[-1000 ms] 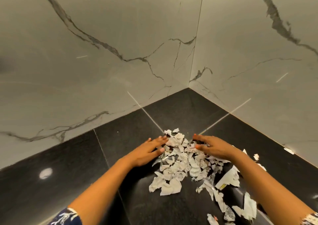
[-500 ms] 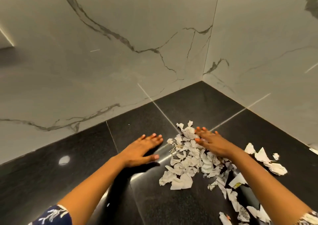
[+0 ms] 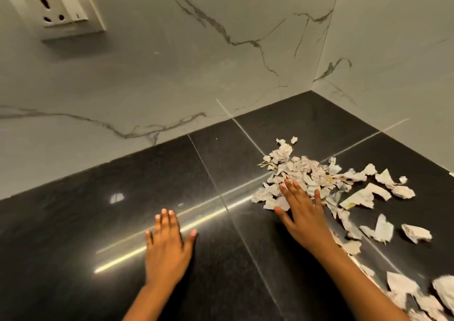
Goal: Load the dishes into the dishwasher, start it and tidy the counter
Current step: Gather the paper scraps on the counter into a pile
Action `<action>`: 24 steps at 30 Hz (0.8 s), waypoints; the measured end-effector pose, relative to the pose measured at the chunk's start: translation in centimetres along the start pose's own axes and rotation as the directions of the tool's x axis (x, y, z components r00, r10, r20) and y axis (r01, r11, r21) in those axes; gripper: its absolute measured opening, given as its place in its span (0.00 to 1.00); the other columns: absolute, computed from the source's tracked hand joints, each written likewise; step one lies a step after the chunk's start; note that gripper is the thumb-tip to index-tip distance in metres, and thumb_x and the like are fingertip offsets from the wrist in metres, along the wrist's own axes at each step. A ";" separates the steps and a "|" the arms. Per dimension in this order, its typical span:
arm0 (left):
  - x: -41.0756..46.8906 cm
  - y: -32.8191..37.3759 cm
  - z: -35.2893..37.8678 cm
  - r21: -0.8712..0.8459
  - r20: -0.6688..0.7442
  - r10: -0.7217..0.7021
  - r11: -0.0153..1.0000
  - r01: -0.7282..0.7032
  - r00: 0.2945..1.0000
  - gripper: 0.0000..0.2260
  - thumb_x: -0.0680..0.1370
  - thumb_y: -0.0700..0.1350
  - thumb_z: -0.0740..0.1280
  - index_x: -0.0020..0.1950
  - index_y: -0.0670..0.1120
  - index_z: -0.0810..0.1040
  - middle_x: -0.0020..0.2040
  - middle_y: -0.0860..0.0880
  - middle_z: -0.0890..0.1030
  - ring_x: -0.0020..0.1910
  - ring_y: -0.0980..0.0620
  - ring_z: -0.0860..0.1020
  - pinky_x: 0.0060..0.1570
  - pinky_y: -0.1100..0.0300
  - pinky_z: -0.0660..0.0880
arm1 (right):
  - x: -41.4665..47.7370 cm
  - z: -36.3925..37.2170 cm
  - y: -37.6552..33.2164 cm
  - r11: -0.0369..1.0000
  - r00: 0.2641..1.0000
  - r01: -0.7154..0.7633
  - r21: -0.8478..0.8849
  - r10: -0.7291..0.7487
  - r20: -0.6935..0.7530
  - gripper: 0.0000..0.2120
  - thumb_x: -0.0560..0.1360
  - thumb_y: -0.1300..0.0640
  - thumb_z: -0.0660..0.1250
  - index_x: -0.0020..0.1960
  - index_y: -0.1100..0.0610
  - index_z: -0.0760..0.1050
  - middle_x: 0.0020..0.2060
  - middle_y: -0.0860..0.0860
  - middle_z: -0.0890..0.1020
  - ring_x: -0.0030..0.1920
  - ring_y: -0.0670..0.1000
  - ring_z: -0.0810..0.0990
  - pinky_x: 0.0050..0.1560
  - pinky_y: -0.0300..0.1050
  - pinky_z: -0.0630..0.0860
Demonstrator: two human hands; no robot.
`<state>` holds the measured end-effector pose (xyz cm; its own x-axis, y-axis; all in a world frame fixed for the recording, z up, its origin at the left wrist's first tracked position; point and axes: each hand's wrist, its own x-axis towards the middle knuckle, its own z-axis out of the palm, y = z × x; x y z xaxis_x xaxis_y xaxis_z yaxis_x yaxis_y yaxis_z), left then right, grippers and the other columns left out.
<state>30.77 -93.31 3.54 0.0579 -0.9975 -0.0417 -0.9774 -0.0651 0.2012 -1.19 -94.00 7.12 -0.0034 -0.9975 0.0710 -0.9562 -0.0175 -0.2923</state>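
Note:
A heap of torn white paper scraps [image 3: 304,171] lies on the black stone counter [image 3: 122,210] near the corner of the marble walls. More scraps trail off to the right and down to the lower right [image 3: 383,230]. My right hand [image 3: 302,212] lies flat with straight fingers on the near left edge of the heap, fingertips on the scraps. My left hand [image 3: 167,244] lies flat and spread on bare counter, well to the left of the heap and holding nothing.
Grey-veined marble walls [image 3: 196,63] meet in a corner behind the heap. A white wall socket with a switch [image 3: 57,9] sits high on the left wall. Thin bright seams cross the glossy counter.
My left hand has drawn away leftward from the paper heap onto bare counter. My right hand stays on the heap's near edge. The view has swung left, bringing the socket into sight.

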 end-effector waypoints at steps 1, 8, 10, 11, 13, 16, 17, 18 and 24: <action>-0.3 2.1 0.3 -0.022 -0.005 -0.003 1.000 0.003 1.000 0.40 0.73 0.66 0.42 0.75 0.40 0.60 0.76 0.42 0.60 0.76 0.43 0.57 0.71 0.42 0.55 | -1.3 0.2 -0.5 0.998 0.999 -0.037 0.043 0.039 -0.029 0.37 0.71 0.32 0.37 0.76 0.47 0.52 0.75 0.43 0.51 0.73 0.41 0.43 0.71 0.52 0.32; 4.2 16.2 0.7 -0.089 0.166 0.350 0.936 -0.340 0.922 0.45 0.71 0.73 0.35 0.78 0.43 0.44 0.78 0.46 0.44 0.77 0.48 0.42 0.72 0.47 0.37 | -8.0 -1.7 2.4 0.945 0.955 -0.267 0.188 0.286 -0.083 0.29 0.78 0.38 0.51 0.75 0.48 0.57 0.75 0.46 0.59 0.75 0.45 0.51 0.72 0.54 0.36; 3.8 18.8 0.5 -0.098 0.248 0.545 0.837 -0.539 0.801 0.40 0.75 0.69 0.42 0.78 0.44 0.44 0.79 0.47 0.45 0.77 0.50 0.41 0.73 0.47 0.37 | -9.2 -2.7 4.3 0.922 0.928 -0.318 0.222 0.351 -0.126 0.27 0.77 0.43 0.56 0.74 0.50 0.60 0.74 0.47 0.61 0.75 0.46 0.53 0.73 0.56 0.39; 3.5 19.4 0.3 -0.149 0.283 0.627 0.776 -0.613 0.726 0.35 0.78 0.66 0.46 0.78 0.45 0.46 0.79 0.47 0.46 0.77 0.52 0.42 0.73 0.47 0.37 | -9.7 -3.3 5.2 0.910 0.912 -0.348 0.224 0.384 -0.143 0.26 0.78 0.44 0.57 0.74 0.51 0.60 0.74 0.48 0.62 0.75 0.47 0.53 0.73 0.58 0.40; 3.9 19.7 -0.1 -0.402 0.280 0.727 0.682 -0.610 0.628 0.27 0.82 0.57 0.51 0.78 0.47 0.53 0.78 0.48 0.52 0.76 0.55 0.49 0.74 0.51 0.39 | -10.6 -4.5 7.8 0.885 0.876 -0.417 0.205 0.452 -0.170 0.26 0.78 0.46 0.59 0.74 0.52 0.61 0.74 0.49 0.61 0.75 0.49 0.54 0.73 0.59 0.42; 6.7 18.7 -0.9 -0.755 0.028 0.536 0.565 -0.333 0.844 0.16 0.80 0.48 0.61 0.67 0.45 0.74 0.67 0.47 0.74 0.68 0.54 0.68 0.75 0.56 0.51 | -11.4 -6.5 12.4 0.832 0.811 -0.519 0.195 0.552 -0.193 0.26 0.78 0.48 0.60 0.74 0.54 0.61 0.74 0.51 0.61 0.75 0.51 0.54 0.72 0.61 0.45; 8.5 18.4 -0.9 -0.766 -0.060 0.394 0.571 -0.295 0.917 0.15 0.80 0.48 0.63 0.65 0.45 0.76 0.64 0.46 0.77 0.66 0.51 0.72 0.73 0.53 0.57 | -11.1 -7.1 14.1 0.808 0.788 -0.558 0.190 0.587 -0.184 0.27 0.78 0.47 0.59 0.74 0.54 0.60 0.75 0.52 0.60 0.76 0.52 0.54 0.72 0.61 0.46; 10.6 18.2 -0.9 -0.749 -0.086 0.278 0.615 -0.246 0.957 0.17 0.79 0.49 0.63 0.66 0.44 0.75 0.66 0.44 0.75 0.67 0.47 0.71 0.71 0.52 0.60 | -10.6 -7.6 15.6 0.780 0.765 -0.598 0.183 0.624 -0.160 0.28 0.78 0.46 0.59 0.74 0.54 0.59 0.75 0.52 0.59 0.76 0.52 0.53 0.72 0.62 0.47; 19.7 24.4 0.5 -0.469 0.153 0.339 0.852 -0.234 0.928 0.30 0.80 0.63 0.49 0.78 0.50 0.53 0.78 0.47 0.54 0.77 0.47 0.51 0.74 0.45 0.44 | -3.3 -7.8 23.2 0.688 0.707 -0.697 0.202 0.706 0.034 0.32 0.79 0.39 0.51 0.77 0.53 0.48 0.77 0.53 0.51 0.76 0.52 0.48 0.74 0.59 0.42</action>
<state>7.93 -114.58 7.19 -0.3091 -0.9434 -0.1204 -0.7508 0.1644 0.6397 -25.61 -90.54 7.56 -0.6679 -0.7200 -0.1885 -0.5962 0.6692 -0.4435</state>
